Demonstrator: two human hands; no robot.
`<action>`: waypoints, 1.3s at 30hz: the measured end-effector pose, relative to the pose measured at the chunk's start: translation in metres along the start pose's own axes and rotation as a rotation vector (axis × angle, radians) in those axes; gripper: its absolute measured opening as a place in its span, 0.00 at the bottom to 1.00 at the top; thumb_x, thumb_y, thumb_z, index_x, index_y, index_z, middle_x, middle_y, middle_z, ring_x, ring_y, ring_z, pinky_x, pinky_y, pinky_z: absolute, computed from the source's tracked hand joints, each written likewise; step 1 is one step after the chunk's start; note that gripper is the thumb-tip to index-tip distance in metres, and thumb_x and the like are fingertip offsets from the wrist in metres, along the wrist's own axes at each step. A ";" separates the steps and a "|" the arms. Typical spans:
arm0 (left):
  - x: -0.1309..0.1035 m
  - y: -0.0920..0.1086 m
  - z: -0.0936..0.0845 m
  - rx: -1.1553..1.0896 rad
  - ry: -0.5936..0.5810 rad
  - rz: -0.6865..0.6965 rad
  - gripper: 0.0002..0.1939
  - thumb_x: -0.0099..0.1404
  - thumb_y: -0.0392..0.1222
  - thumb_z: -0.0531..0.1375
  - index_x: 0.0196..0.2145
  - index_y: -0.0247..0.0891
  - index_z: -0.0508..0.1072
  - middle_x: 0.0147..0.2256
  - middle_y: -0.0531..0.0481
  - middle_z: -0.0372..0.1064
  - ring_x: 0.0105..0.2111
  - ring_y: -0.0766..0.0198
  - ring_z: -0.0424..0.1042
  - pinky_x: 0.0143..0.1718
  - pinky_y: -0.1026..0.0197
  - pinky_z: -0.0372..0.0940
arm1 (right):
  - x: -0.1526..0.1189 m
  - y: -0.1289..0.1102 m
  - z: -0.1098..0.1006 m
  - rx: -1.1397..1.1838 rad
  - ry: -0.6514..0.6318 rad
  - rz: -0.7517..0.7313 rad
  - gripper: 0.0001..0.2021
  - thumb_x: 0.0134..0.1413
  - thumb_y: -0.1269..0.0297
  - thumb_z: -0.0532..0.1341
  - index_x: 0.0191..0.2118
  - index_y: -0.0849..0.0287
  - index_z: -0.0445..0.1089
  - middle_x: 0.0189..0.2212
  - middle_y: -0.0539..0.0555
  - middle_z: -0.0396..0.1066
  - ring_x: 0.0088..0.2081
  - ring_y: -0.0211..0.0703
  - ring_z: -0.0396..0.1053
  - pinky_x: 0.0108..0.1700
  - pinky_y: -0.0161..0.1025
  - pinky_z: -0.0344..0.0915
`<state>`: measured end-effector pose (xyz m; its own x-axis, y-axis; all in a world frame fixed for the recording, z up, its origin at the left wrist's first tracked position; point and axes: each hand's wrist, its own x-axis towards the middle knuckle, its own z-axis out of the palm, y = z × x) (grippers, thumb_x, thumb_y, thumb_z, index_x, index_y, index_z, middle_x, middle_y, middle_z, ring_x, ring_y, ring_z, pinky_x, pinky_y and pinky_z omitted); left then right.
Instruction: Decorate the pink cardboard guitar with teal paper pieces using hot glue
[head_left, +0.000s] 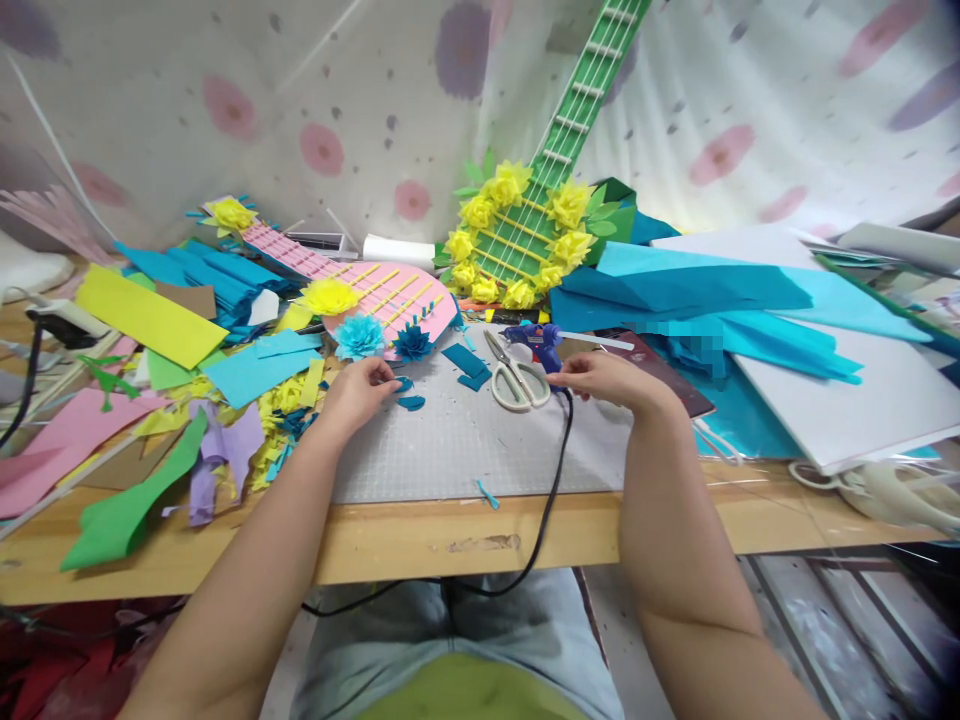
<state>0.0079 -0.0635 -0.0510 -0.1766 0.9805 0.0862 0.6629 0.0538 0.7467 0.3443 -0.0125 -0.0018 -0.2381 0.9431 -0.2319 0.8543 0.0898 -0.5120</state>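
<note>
My left hand (pixel 358 393) is closed, its fingertips pinching a small dark-blue paper petal (pixel 405 384) just above the grey cutting mat (pixel 450 460). A second dark-blue petal (pixel 411 403) lies right below it. My right hand (pixel 604 378) has its fingers drawn together at the handle end of a blue glue gun (pixel 534 340), beside the scissors (pixel 520 385). What those fingers grip, if anything, is hidden. The scissors have white handles and lie with blades slightly apart. Dark-blue paper strips (pixel 466 366) rest between the hands. A dark-blue paper flower (pixel 412 342) sits beyond my left fingertips.
A pink paper guitar (pixel 405 290) lies behind the mat; a green one (pixel 517 240) with yellow flowers leans on the curtain. Paper scraps (pixel 255 370) crowd the left, blue sheets (pixel 675 280) the right. The black cord (pixel 556 480) hangs over the table's front edge (pixel 465 545).
</note>
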 end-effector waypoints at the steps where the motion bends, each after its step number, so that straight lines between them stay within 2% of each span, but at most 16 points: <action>1: 0.001 -0.001 0.000 -0.080 -0.005 0.002 0.07 0.49 0.43 0.64 0.23 0.39 0.69 0.20 0.53 0.67 0.20 0.65 0.66 0.23 0.64 0.56 | 0.002 0.003 0.000 -0.034 0.101 0.011 0.21 0.42 0.42 0.62 0.21 0.57 0.65 0.20 0.52 0.67 0.24 0.39 0.62 0.27 0.37 0.54; 3: 0.002 -0.003 0.001 -0.227 -0.023 0.008 0.08 0.48 0.43 0.64 0.25 0.38 0.71 0.21 0.52 0.69 0.18 0.66 0.66 0.22 0.64 0.58 | 0.009 0.007 0.005 -0.044 0.270 -0.004 0.20 0.41 0.43 0.63 0.23 0.57 0.66 0.24 0.52 0.69 0.27 0.40 0.63 0.28 0.37 0.55; 4: 0.002 -0.003 0.001 -0.280 -0.031 0.007 0.09 0.47 0.43 0.64 0.26 0.37 0.72 0.22 0.52 0.70 0.18 0.67 0.66 0.21 0.64 0.58 | 0.014 0.008 0.009 -0.029 0.312 -0.025 0.19 0.42 0.44 0.63 0.26 0.58 0.67 0.26 0.53 0.70 0.28 0.41 0.64 0.29 0.37 0.56; 8: 0.003 -0.002 0.001 -0.348 -0.062 -0.032 0.10 0.45 0.42 0.65 0.28 0.36 0.75 0.22 0.50 0.71 0.17 0.68 0.66 0.20 0.66 0.58 | 0.032 0.006 0.028 0.022 0.365 -0.077 0.21 0.44 0.47 0.63 0.36 0.61 0.71 0.34 0.58 0.73 0.35 0.47 0.69 0.35 0.39 0.61; 13: 0.002 -0.001 0.002 -0.353 -0.055 -0.061 0.10 0.44 0.42 0.66 0.26 0.35 0.75 0.21 0.50 0.71 0.16 0.69 0.65 0.18 0.67 0.58 | 0.047 0.001 0.047 0.093 0.424 -0.005 0.25 0.46 0.50 0.63 0.48 0.61 0.70 0.44 0.62 0.73 0.46 0.52 0.69 0.46 0.44 0.63; 18: -0.002 0.007 0.009 -0.394 0.016 -0.023 0.08 0.45 0.41 0.65 0.24 0.35 0.72 0.20 0.52 0.68 0.17 0.71 0.64 0.17 0.69 0.58 | 0.055 0.002 0.052 0.105 0.465 0.097 0.24 0.48 0.49 0.60 0.43 0.65 0.73 0.41 0.66 0.74 0.46 0.56 0.70 0.47 0.47 0.63; 21: -0.007 0.016 0.015 -0.448 0.005 -0.064 0.11 0.45 0.43 0.65 0.25 0.36 0.70 0.21 0.52 0.67 0.18 0.68 0.67 0.13 0.70 0.56 | 0.052 -0.002 0.051 0.303 0.557 0.053 0.24 0.46 0.46 0.60 0.40 0.63 0.73 0.36 0.63 0.74 0.40 0.53 0.72 0.42 0.45 0.65; 23: -0.010 0.021 0.019 -0.485 -0.025 -0.096 0.12 0.46 0.45 0.65 0.26 0.36 0.69 0.22 0.51 0.68 0.20 0.66 0.70 0.12 0.70 0.56 | 0.046 -0.009 0.051 0.497 0.585 -0.031 0.24 0.45 0.44 0.59 0.37 0.62 0.72 0.32 0.60 0.74 0.33 0.47 0.71 0.37 0.42 0.66; 25: -0.013 0.024 0.023 -0.516 -0.047 -0.115 0.13 0.46 0.46 0.64 0.27 0.35 0.69 0.24 0.50 0.69 0.19 0.66 0.70 0.11 0.69 0.57 | 0.039 -0.019 0.053 0.633 0.539 -0.130 0.24 0.44 0.42 0.59 0.33 0.61 0.71 0.27 0.56 0.72 0.27 0.41 0.68 0.31 0.39 0.65; 27: -0.015 0.027 0.026 -0.539 -0.057 -0.137 0.13 0.47 0.45 0.64 0.27 0.35 0.69 0.26 0.49 0.71 0.17 0.68 0.68 0.11 0.69 0.58 | 0.031 -0.029 0.056 0.685 0.426 -0.200 0.22 0.43 0.42 0.60 0.30 0.59 0.69 0.22 0.53 0.69 0.23 0.38 0.65 0.28 0.38 0.63; 30: -0.016 0.028 0.030 -0.556 -0.047 -0.171 0.12 0.48 0.43 0.64 0.27 0.34 0.69 0.25 0.49 0.71 0.16 0.70 0.66 0.11 0.69 0.58 | 0.022 -0.039 0.063 0.628 0.189 -0.263 0.21 0.42 0.42 0.61 0.27 0.58 0.69 0.18 0.50 0.65 0.19 0.36 0.60 0.24 0.37 0.60; 33: -0.016 0.028 0.030 -0.533 -0.039 -0.190 0.10 0.48 0.41 0.64 0.25 0.34 0.69 0.22 0.51 0.70 0.14 0.71 0.64 0.11 0.69 0.58 | 0.018 -0.044 0.070 0.517 0.017 -0.316 0.21 0.43 0.43 0.62 0.30 0.58 0.71 0.19 0.49 0.67 0.18 0.35 0.60 0.23 0.35 0.59; 35: -0.015 0.027 0.030 -0.519 -0.033 -0.196 0.09 0.48 0.40 0.64 0.25 0.34 0.69 0.22 0.51 0.70 0.14 0.71 0.63 0.11 0.69 0.58 | 0.019 -0.044 0.072 0.448 -0.014 -0.334 0.21 0.44 0.44 0.61 0.32 0.58 0.72 0.21 0.49 0.69 0.19 0.34 0.61 0.24 0.35 0.60; 39: -0.013 0.024 0.031 -0.514 -0.011 -0.190 0.08 0.49 0.39 0.63 0.26 0.34 0.69 0.23 0.51 0.70 0.14 0.72 0.63 0.11 0.69 0.57 | 0.020 -0.045 0.074 0.334 0.024 -0.347 0.20 0.46 0.45 0.61 0.32 0.59 0.72 0.21 0.49 0.70 0.22 0.35 0.64 0.26 0.34 0.60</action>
<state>0.0484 -0.0695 -0.0549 -0.2491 0.9646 -0.0864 0.1790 0.1335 0.9747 0.2666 -0.0210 -0.0447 -0.4685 0.8833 0.0166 0.5306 0.2963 -0.7942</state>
